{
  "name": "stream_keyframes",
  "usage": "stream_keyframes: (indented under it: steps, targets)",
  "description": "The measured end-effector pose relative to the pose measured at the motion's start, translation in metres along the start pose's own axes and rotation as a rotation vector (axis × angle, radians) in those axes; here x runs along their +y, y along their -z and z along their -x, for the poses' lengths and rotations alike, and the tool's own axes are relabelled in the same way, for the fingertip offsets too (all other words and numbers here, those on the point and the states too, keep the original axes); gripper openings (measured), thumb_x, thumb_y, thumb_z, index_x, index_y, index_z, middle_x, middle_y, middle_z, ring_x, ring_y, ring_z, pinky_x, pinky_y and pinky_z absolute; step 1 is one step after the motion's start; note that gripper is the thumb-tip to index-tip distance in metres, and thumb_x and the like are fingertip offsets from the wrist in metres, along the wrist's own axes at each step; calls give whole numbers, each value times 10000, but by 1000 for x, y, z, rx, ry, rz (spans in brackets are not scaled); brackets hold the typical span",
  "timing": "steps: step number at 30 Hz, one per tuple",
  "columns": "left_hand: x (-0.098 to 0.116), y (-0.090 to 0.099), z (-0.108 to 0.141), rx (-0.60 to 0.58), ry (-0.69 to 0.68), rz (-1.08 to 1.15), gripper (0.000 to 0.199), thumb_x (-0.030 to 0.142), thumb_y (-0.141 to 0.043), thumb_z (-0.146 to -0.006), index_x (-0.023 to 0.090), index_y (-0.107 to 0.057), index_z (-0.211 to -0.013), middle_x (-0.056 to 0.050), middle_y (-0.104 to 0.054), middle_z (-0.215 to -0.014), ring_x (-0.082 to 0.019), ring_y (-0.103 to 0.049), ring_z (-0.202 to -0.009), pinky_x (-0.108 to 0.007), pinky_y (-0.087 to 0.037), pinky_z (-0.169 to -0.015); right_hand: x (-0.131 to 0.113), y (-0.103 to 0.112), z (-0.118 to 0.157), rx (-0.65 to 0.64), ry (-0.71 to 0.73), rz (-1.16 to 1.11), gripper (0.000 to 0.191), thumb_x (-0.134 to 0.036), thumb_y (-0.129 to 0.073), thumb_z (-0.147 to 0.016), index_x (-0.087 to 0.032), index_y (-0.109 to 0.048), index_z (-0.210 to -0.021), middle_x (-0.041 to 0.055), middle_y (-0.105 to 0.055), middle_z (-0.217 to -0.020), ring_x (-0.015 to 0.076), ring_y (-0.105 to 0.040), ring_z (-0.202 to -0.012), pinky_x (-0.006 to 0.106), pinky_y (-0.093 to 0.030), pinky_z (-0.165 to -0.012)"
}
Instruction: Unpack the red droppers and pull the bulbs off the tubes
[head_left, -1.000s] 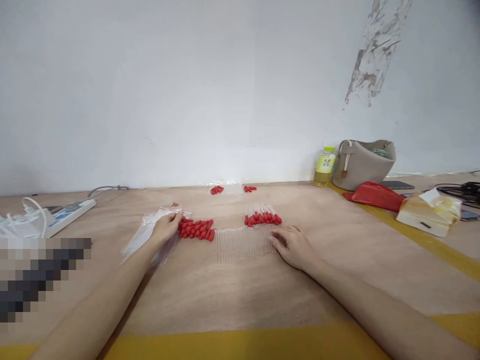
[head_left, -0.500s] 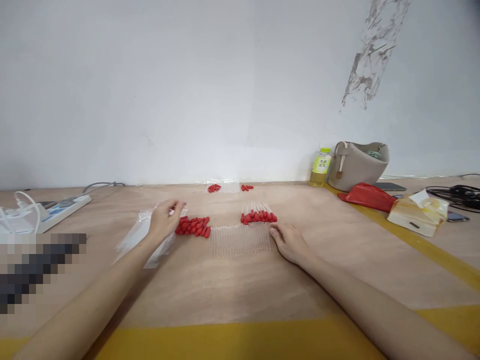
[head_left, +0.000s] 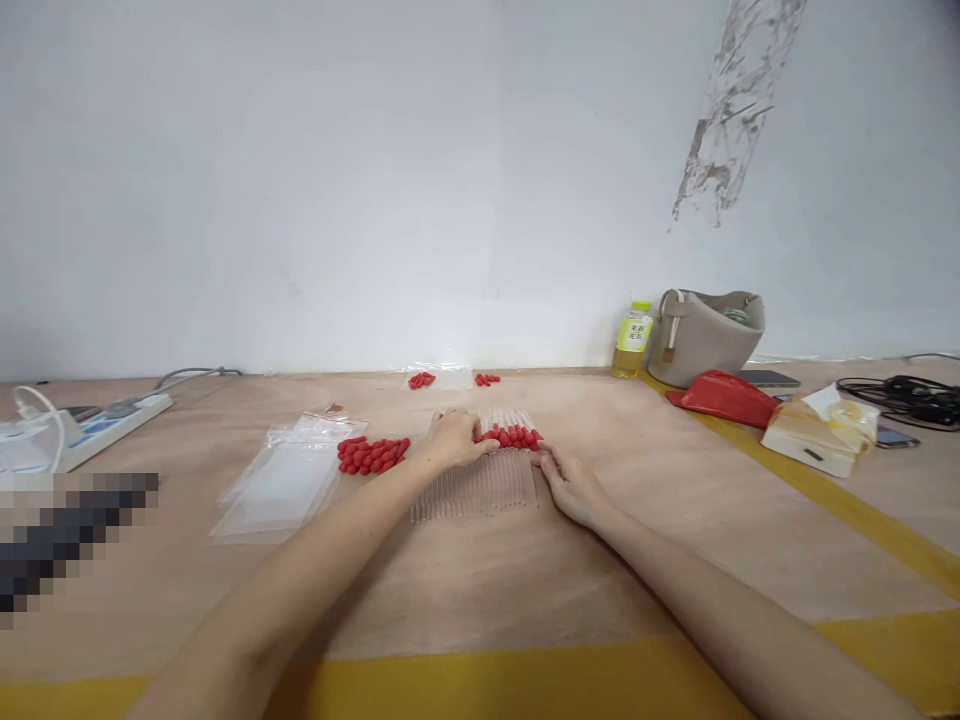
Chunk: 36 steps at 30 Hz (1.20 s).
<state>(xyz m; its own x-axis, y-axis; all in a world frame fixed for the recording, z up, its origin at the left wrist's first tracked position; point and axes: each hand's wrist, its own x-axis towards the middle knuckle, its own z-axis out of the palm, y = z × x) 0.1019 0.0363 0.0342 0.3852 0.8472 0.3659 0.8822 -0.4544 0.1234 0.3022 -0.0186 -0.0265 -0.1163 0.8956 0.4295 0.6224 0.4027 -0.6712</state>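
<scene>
A row of clear thin tubes [head_left: 480, 487] lies side by side on the table. Behind it, more clear tubes with red bulbs [head_left: 514, 437] lie fanned out. My left hand [head_left: 453, 440] is at the left end of these red bulbs, its thumb and fingers around something I cannot make out. At their right end is my right hand [head_left: 568, 480], fingertips near the last bulb and the right end of the tube row; what it pinches, if anything, is too small to tell. A pile of loose red bulbs [head_left: 373, 456] lies to the left, beside clear plastic bags [head_left: 281, 480].
Small red pieces [head_left: 421, 380] lie on clear plastic near the wall. A power strip [head_left: 116, 430] is at the left. On the right are a bottle [head_left: 633, 340], a grey bag [head_left: 709, 340], a red pouch [head_left: 724, 400], a tissue pack [head_left: 817, 435] and black cables [head_left: 911, 400].
My left hand has moved right, from above the plastic bags and loose bulbs to the fanned tubes. My right hand stays near the right end of the row. The view has shifted slightly.
</scene>
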Motion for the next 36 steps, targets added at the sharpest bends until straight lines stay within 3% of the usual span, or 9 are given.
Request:
stream_keyframes:
  steps: [7,11,18,22,25,28,30,33,36]
  targets:
    - [4,-2,2,64,73,13,276,384,-489,-759,173,-594,-616,-66,-610,-788,-217,-548,-823,-355,-363,-780,-2,-3,-1,-109,34,-9,458,-236,-344,-839,-132,-355,-1284,127,-564,-1157,226,-491,-1112,437,-340,-976]
    - [-2,9,25,127,113,43,249,338,-443,-795,164,-554,-656,-66,-595,-772,-205,-540,-823,-322,-388,-741,-4,-1,-1,-134,51,-13,477,-238,-347,-833,-126,-330,-1297,120,-556,-1170,227,-483,-1116,439,-341,-972]
    - [-29,22,97,211,-15,261,181,321,-409,-845,179,-491,-771,-18,-571,-756,-154,-527,-700,-279,-394,-640,3,-5,-1,-56,10,-56,424,-272,-371,-840,-170,-386,-1252,103,-589,-1113,218,-509,-1077,434,-370,-938]
    - [-35,15,111,310,-118,222,129,291,-433,-847,181,-495,-822,-18,-571,-775,-154,-516,-728,-288,-386,-672,-3,1,-1,123,3,-99,353,-352,-357,-858,-170,-495,-1127,109,-576,-1084,196,-552,-972,376,-438,-846]
    - [-33,12,110,344,-224,186,92,257,-447,-847,182,-493,-819,-14,-573,-770,-150,-512,-728,-294,-372,-686,-20,9,4,249,217,-6,329,-370,-397,-854,-187,-536,-1089,102,-551,-1071,191,-517,-997,355,-417,-853]
    - [-27,12,111,338,-304,171,71,233,-463,-842,182,-493,-803,-12,-585,-773,-149,-519,-738,-301,-360,-700,-40,11,13,193,483,194,306,-348,-489,-824,-221,-557,-1094,83,-570,-1053,196,-498,-992,383,-347,-889]
    - [-24,11,114,328,-341,173,62,225,-471,-839,181,-502,-806,-15,-599,-799,-149,-528,-762,-305,-358,-720,-50,5,18,157,602,310,214,-312,-508,-823,-242,-609,-999,42,-631,-874,175,-525,-853,410,-298,-892]
    - [-20,11,117,328,-372,194,56,215,-476,-837,180,-520,-839,-25,-615,-845,-150,-532,-797,-311,-356,-751,-57,-8,24,144,711,385,162,-244,-488,-838,-233,-632,-910,-6,-615,-638,137,-500,-685,415,-255,-890]
    - [-17,12,118,318,-388,196,148,249,-511,-822,180,-537,-951,-36,-623,-881,-160,-520,-810,-317,-352,-750,-60,-17,27,139,727,386,173,-217,-458,-849,-209,-631,-847,-10,-588,-586,125,-473,-642,384,-258,-857]
